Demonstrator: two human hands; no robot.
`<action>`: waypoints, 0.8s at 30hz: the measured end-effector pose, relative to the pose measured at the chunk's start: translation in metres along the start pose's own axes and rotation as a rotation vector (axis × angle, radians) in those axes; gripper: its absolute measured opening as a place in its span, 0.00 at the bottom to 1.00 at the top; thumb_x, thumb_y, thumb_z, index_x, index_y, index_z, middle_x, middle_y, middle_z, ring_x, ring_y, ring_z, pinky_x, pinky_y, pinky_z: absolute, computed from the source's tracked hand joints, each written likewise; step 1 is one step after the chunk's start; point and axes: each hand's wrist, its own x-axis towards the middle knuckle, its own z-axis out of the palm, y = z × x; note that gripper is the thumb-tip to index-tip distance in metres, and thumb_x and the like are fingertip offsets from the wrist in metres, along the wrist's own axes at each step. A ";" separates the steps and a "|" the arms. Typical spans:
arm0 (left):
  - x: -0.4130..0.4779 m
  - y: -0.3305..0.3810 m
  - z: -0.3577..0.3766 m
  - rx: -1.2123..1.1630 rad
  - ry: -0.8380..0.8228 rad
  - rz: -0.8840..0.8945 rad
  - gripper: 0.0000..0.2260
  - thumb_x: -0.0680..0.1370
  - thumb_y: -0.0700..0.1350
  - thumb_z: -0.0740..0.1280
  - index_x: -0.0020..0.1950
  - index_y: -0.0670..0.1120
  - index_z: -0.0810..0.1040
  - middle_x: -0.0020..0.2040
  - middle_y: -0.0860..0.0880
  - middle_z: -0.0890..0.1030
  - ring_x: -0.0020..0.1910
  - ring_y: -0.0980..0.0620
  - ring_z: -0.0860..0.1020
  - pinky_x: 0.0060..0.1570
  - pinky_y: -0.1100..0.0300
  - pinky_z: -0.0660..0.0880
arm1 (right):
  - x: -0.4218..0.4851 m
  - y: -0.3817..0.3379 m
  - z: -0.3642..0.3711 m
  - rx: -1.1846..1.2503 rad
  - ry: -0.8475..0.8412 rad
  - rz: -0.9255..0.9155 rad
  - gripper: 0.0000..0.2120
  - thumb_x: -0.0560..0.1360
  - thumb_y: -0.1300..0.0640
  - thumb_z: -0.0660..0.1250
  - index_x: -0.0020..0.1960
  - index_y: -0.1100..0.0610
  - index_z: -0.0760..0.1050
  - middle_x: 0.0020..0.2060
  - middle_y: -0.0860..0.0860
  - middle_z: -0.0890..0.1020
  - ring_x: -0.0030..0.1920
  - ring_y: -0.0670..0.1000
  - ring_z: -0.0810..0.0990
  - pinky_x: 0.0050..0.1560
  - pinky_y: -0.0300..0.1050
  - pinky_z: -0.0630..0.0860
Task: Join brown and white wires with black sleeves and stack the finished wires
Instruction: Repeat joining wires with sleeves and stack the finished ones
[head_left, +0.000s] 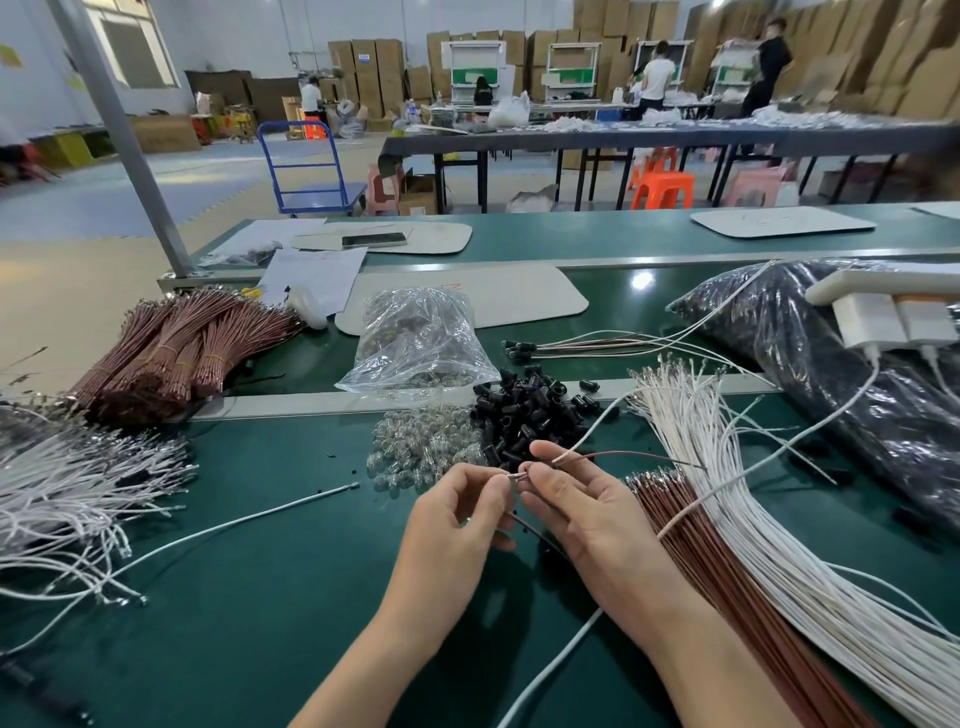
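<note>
My left hand and my right hand meet over the green table, fingertips pinching the metal ends of a brown wire and a white wire. The wires run off to the right from my right hand. A pile of black sleeves lies just beyond my fingers. Loose brown wires and white wires fan out at my right. Several finished wires with black sleeves lie stacked farther back.
Clear small bulbs are heaped left of the sleeves, behind them a plastic bag. Bundled brown wires and loose white wires sit at left. A large dark bag and a white charger are at right.
</note>
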 end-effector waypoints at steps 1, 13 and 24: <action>0.001 0.000 0.000 -0.026 -0.006 -0.018 0.06 0.82 0.42 0.67 0.49 0.45 0.82 0.39 0.48 0.85 0.37 0.53 0.82 0.41 0.55 0.83 | -0.001 0.001 0.001 -0.017 -0.017 -0.003 0.21 0.67 0.62 0.74 0.60 0.62 0.79 0.44 0.57 0.86 0.45 0.52 0.86 0.45 0.38 0.81; 0.003 -0.001 -0.006 0.035 -0.077 -0.029 0.09 0.83 0.44 0.65 0.48 0.47 0.84 0.40 0.48 0.85 0.38 0.53 0.81 0.42 0.58 0.82 | -0.004 0.000 0.002 -0.203 0.005 -0.020 0.14 0.73 0.63 0.72 0.58 0.58 0.79 0.42 0.56 0.86 0.44 0.52 0.85 0.43 0.40 0.81; 0.008 0.002 -0.011 -0.165 -0.113 -0.218 0.07 0.83 0.42 0.66 0.49 0.41 0.81 0.40 0.47 0.83 0.37 0.53 0.80 0.41 0.58 0.81 | -0.006 -0.001 0.003 -0.201 -0.010 -0.008 0.20 0.67 0.60 0.74 0.59 0.58 0.79 0.41 0.57 0.85 0.42 0.51 0.84 0.44 0.39 0.81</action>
